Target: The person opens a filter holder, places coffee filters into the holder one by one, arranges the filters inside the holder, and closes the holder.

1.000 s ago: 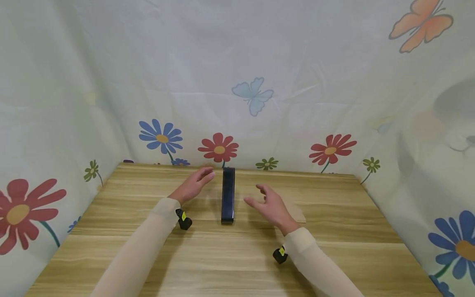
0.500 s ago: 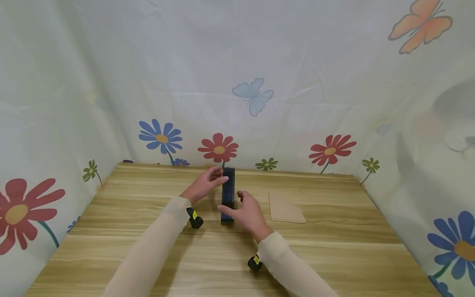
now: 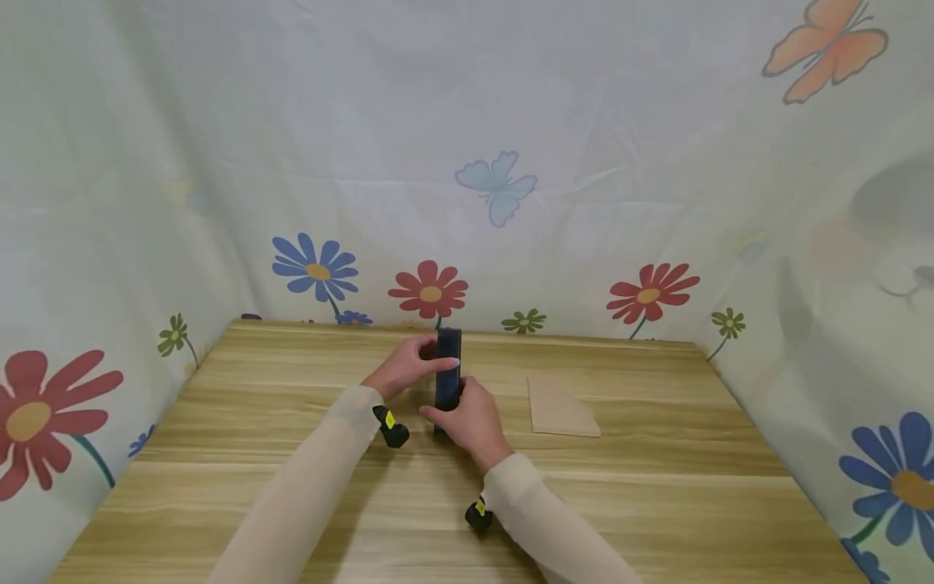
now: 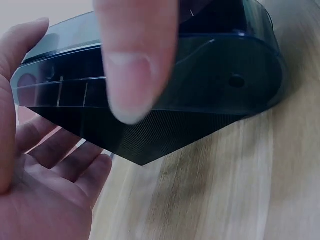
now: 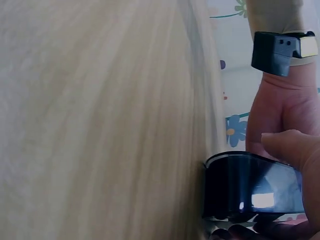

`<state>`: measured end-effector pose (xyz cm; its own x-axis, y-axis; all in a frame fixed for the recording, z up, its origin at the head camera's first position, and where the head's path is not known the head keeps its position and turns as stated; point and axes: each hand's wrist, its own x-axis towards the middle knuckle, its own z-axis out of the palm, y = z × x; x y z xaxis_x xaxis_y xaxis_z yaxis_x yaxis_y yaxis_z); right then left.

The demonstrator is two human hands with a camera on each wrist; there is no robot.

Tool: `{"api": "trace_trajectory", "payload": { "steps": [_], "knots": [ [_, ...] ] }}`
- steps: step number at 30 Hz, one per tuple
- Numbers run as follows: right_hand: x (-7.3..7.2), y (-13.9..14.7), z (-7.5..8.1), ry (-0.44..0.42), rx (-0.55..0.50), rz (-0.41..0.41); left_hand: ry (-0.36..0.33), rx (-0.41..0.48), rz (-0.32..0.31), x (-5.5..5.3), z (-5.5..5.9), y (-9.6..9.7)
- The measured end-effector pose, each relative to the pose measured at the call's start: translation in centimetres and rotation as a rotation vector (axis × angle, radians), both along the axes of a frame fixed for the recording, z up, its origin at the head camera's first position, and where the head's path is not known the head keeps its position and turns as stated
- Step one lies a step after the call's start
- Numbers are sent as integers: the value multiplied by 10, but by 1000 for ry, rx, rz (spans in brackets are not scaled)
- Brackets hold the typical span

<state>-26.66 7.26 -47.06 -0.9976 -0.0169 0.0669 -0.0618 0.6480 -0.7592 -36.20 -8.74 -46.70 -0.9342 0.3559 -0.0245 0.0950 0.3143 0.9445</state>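
Observation:
A long, narrow, glossy dark box (image 3: 447,389) with rounded corners stands on edge at the middle of the wooden table. My left hand (image 3: 409,367) grips its far part, thumb across the top and fingers behind the left side. My right hand (image 3: 474,418) holds its near part from the right, thumb reaching over toward the left. In the left wrist view the box (image 4: 240,65) shows a finely ribbed face and a small dark hole; the right thumb (image 4: 137,70) crosses in front. The right wrist view shows the box's shiny end (image 5: 250,185). Whether it touches the table cannot be told.
To the right lies a flat tan piece (image 3: 562,410) with a slanted corner on the wooden table (image 3: 657,487). A floral curtain (image 3: 365,162) rises behind the table and at both sides. Each wrist carries a small black camera (image 3: 478,514).
Both hands have come inward from either side, and now grip the dark box. The right hand moved left, uncovering the tan piece. The box has hardly moved.

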Motion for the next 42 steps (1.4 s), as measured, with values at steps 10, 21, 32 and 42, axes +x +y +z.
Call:
{"api": "trace_trajectory", "payload": {
  "steps": [10, 21, 32, 42],
  "knots": [
    [1, -5, -3, 7, 15, -10, -5, 21, -3, 0, -8, 1],
    [1, -6, -2, 5, 26, -19, 31, 31, 14, 4, -9, 2],
    [-1, 1, 2, 15, 73, 27, 41, 45, 113, 18, -5, 5],
    [5, 14, 8, -11, 99, 130, 150, 22, 248, 46, -7, 12]
  ]
}}
